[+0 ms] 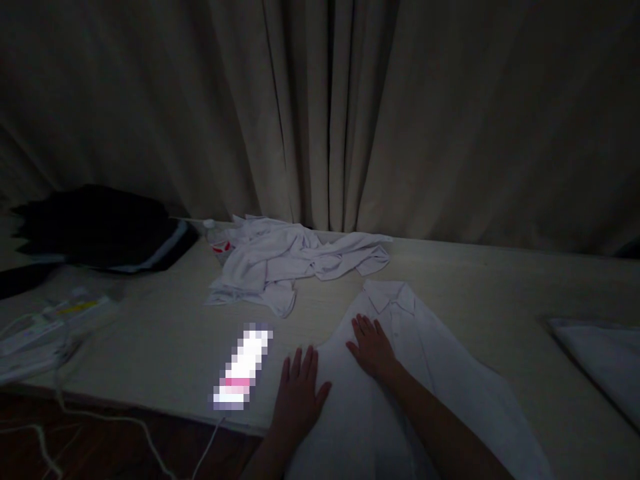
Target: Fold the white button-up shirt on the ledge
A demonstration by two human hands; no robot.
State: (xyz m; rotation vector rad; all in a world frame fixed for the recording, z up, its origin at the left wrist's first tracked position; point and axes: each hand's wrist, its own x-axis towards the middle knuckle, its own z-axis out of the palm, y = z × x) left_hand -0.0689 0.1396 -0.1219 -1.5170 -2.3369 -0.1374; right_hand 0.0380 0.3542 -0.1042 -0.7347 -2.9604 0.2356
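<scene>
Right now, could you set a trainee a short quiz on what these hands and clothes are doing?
1. True or false: both hands press flat on the white shirt.
2. Which hand lies nearer the shirt's collar? A) left hand B) right hand
3. What lies crumpled beyond the spread shirt, near the curtain?

Key
1. True: the left hand lies flat on the shirt's edge, the right hand flat on its chest.
2. B.
3. A pile of white garments on the table.
</scene>
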